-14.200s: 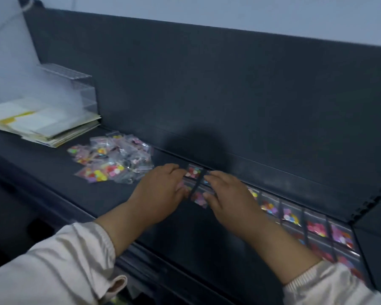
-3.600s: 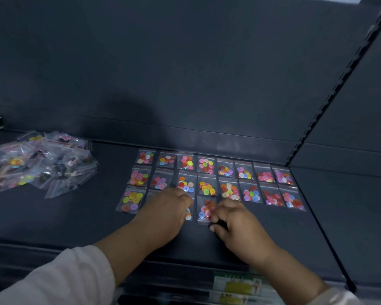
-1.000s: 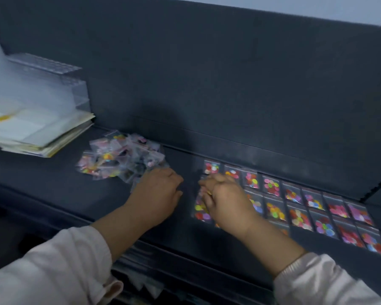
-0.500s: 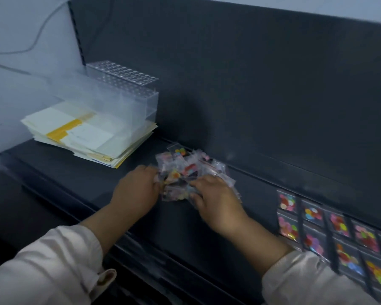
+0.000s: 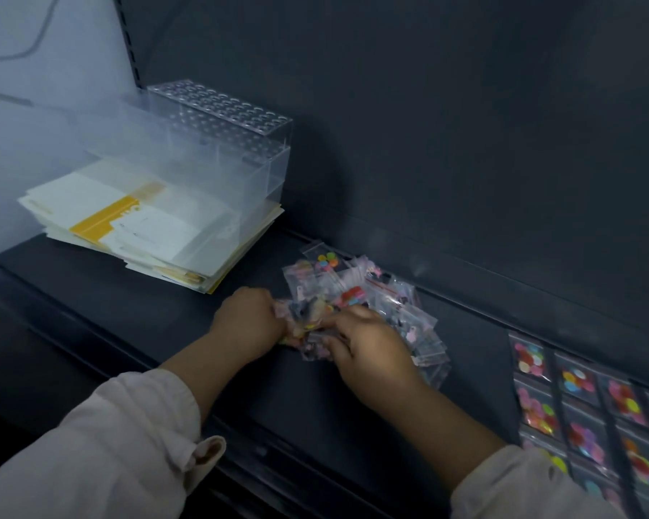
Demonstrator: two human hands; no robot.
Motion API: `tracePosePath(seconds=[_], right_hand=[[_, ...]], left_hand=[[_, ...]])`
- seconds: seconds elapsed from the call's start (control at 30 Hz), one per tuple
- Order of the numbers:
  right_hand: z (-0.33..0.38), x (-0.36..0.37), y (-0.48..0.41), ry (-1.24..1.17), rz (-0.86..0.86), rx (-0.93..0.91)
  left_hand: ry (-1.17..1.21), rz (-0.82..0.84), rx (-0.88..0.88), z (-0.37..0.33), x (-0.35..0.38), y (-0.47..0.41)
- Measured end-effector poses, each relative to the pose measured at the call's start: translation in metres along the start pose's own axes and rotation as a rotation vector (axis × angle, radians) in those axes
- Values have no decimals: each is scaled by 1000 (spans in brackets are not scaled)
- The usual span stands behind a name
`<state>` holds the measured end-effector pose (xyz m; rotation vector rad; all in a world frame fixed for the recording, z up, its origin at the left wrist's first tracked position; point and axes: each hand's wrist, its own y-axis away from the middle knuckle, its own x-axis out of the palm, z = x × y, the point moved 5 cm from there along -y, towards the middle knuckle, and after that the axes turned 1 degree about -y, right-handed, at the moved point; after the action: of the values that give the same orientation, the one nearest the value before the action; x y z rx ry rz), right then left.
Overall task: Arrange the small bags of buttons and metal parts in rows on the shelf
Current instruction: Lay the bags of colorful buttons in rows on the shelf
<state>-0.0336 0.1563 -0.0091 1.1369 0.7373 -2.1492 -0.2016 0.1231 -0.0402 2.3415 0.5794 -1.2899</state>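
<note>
The shelf (image 5: 165,320) is pretty crowded along the back. The far left is taken by a paper stack (image 5: 147,234) with a clear acrylic rack (image 5: 218,144) sitting on it, close to the back panel (image 5: 428,144). The loose pile of bags (image 5: 371,290) sits mid-shelf, and the left hand (image 5: 248,327) and right hand (image 5: 371,350) grip into its front edge, so that side's blocked. Open spots: the bare strip between the pile and the laid-out rows (image 5: 585,413) on the right, plus the front-left shelf below the papers.

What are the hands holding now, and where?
Left hand and right hand both pinch bags at the near-left edge of the loose pile; the exact hold is blurred.
</note>
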Motion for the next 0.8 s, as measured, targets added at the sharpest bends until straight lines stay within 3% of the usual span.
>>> tracePosePath(seconds=[0.13,0.33,0.47,0.63,0.8], right_hand=[[3,0,0,-6,-1,6],[10,3,-5,-264,-60,112],[12,7,-11,-552,-80,248],[16,6,-13,-674,-101,289],[22,-2,-5,-914,-106,375]], left_hand=[[161,-17,-37,6,-5,5],[765,-94,-177,24,-21,17],[770,-150,-100,20,-35,26],[853,-197,-52,21,-45,32],[1073,-53,-60,0,-44,44]])
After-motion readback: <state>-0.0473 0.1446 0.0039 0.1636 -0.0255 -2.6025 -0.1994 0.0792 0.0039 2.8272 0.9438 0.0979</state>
